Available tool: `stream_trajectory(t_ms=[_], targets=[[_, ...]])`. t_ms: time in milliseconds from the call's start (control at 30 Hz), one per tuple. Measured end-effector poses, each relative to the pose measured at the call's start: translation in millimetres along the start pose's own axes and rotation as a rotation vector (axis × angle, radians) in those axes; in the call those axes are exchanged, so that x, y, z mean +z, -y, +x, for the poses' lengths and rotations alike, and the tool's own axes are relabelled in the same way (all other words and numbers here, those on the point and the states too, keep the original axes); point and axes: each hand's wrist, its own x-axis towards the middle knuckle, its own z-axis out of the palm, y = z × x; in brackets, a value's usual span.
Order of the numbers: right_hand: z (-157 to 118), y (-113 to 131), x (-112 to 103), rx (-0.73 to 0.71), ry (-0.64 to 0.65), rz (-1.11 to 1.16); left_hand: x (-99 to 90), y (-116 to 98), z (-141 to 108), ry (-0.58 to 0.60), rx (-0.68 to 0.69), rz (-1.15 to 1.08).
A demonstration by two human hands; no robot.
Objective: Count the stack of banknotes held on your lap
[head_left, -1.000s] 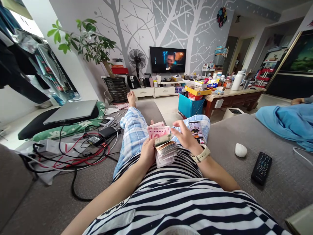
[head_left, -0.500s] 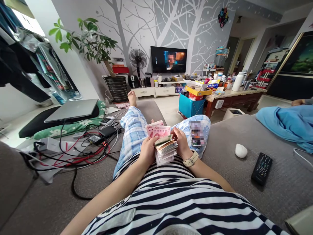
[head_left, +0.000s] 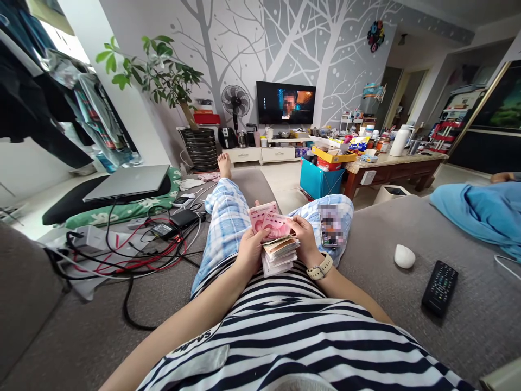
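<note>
A thick stack of banknotes (head_left: pixel 279 252) rests on my striped shirt at my lap. My left hand (head_left: pixel 249 252) grips the stack from the left, thumb on top. Pink notes (head_left: pixel 266 219) are folded up at the far end. My right hand (head_left: pixel 303 236), with a pale watch on the wrist, pinches the top pink note at its right edge. A phone (head_left: pixel 330 228) with a lit screen lies on my right thigh, just right of that hand.
I lie on a grey sofa (head_left: pixel 407 228). A white mouse (head_left: pixel 404 256) and a black remote (head_left: pixel 439 288) lie to my right, a blue blanket (head_left: pixel 480 212) beyond. Tangled cables (head_left: pixel 122 255) and a closed laptop (head_left: pixel 128 182) sit to my left. TV (head_left: pixel 285 102) and cluttered coffee table (head_left: pixel 391 163) ahead.
My right hand came back from above the phone to the stack and took hold of the top pink note. The left hand kept its grip on the stack.
</note>
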Motion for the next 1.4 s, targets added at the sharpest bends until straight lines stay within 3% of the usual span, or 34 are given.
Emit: stream_trajectory(t_ms=[233, 500, 867, 1400], targets=[[-2, 4, 0, -0.045, -0.014, -0.041, -1.1, 1, 5, -0.118, 0.023, -0.057], [-8, 10, 0, -0.136, 0.014, -0.085, -4.1, 2, 8, -0.153, -0.006, -0.059], [-12, 14, 0, -0.145, 0.022, -0.056, -3.3, 0, 4, -0.232, 0.055, 0.064], [-12, 11, -1, -0.167, 0.048, 0.009, -4.1, 1, 4, -0.074, 0.067, 0.020]])
